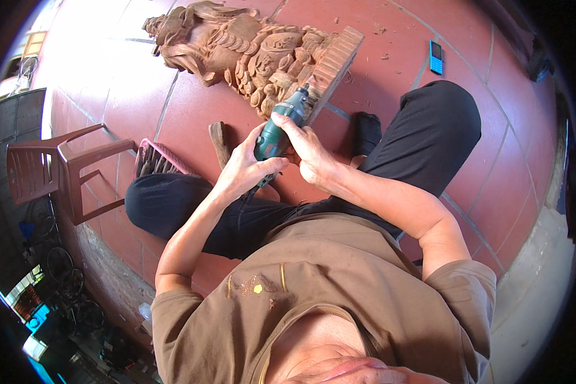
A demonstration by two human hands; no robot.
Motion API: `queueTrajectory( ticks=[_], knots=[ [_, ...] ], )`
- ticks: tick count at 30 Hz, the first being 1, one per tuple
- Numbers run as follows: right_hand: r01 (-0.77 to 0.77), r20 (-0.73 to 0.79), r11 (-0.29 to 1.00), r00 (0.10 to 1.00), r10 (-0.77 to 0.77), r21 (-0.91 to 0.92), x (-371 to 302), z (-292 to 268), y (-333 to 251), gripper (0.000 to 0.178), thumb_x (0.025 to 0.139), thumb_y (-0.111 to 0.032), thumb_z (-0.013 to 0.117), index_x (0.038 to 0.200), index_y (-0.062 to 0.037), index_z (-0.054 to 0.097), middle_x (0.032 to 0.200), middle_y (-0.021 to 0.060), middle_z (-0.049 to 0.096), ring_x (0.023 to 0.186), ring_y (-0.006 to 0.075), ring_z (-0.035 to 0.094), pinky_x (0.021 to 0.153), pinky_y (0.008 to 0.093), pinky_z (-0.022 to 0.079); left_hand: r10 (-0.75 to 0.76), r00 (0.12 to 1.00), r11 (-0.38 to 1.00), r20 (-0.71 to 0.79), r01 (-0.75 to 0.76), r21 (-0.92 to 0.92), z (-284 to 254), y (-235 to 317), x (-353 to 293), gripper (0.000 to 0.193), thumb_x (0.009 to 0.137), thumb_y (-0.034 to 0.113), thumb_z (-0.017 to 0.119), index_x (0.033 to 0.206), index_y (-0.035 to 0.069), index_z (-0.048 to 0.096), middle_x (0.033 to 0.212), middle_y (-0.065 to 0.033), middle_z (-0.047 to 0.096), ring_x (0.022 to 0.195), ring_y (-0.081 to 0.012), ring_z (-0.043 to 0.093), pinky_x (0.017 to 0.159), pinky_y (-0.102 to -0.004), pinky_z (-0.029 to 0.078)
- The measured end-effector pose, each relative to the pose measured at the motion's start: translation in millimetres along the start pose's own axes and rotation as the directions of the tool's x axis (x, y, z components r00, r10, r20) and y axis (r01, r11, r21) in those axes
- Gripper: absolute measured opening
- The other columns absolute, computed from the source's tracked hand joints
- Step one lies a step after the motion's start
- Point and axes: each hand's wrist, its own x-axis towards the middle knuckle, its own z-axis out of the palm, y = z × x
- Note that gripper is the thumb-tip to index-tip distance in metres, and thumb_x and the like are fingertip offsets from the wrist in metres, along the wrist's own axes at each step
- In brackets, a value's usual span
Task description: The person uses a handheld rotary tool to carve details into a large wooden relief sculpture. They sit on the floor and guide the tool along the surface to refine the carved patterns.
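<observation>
A green and grey die grinder (273,139) is held between my two hands, tilted with its nose up and to the right. My left hand (244,168) is closed around the rear of its body. Higher up, my right hand (308,153) grips it from the right, thumb lying along the casing near the front. The nose points at the ridged base (339,64) of a carved wooden statue (256,54) lying on its side on the floor. Whether the bit touches the wood, I cannot tell. A dark cord runs from the grinder's rear past my left wrist.
A pink basket (148,150) of wooden-handled tools sits beside my left knee, near a reddish plastic chair (77,168). A wooden piece (219,142) lies left of the grinder. A blue phone (436,64) and wood chips (379,29) are on the red tile floor (493,160).
</observation>
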Motion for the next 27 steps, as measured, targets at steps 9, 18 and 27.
queueTrajectory(
  ticks=[9, 18, 27],
  knots=[
    [0.027, -0.004, 0.999, 1.000, -0.027, -0.034, -6, -10, 4, 0.063, 0.079, -0.051, 0.073, 0.116, -0.0021, 0.054, 0.100, 0.0093, 0.062, 0.085, 0.0185, 0.064, 0.072, 0.0347, 0.054, 0.061, 0.998, 0.993, 0.022, -0.063, 0.096, 1, -3, 1, 0.083, 0.072, 0.027, 0.077, 0.140, 0.001, 0.038, 0.092, -0.0136, 0.066, 0.072, -0.0176, 0.065, 0.062, -0.0294, 0.054],
    [0.050, 0.009, 0.999, 0.999, -0.050, 0.014, -15, -14, 2, 0.059, 0.080, -0.050, 0.072, 0.114, -0.0048, 0.056, 0.098, 0.0076, 0.064, 0.080, 0.0163, 0.065, 0.068, 0.0313, 0.054, 0.103, 0.993, 0.984, 0.051, -0.110, 0.140, 5, -1, 4, 0.083, 0.072, 0.029, 0.078, 0.140, 0.002, 0.039, 0.095, -0.0144, 0.066, 0.069, -0.0181, 0.066, 0.058, -0.0294, 0.054],
    [0.052, -0.031, 0.998, 0.998, -0.051, 0.032, -17, -10, 2, 0.053, 0.081, -0.048, 0.072, 0.110, -0.0048, 0.058, 0.096, 0.0070, 0.064, 0.079, 0.0159, 0.065, 0.066, 0.0311, 0.053, -0.016, 0.996, 0.992, 0.087, 0.005, 0.126, 3, 11, 2, 0.084, 0.071, 0.027, 0.078, 0.141, 0.002, 0.038, 0.111, -0.0134, 0.063, 0.100, -0.0202, 0.062, 0.090, -0.0336, 0.048]
  ],
)
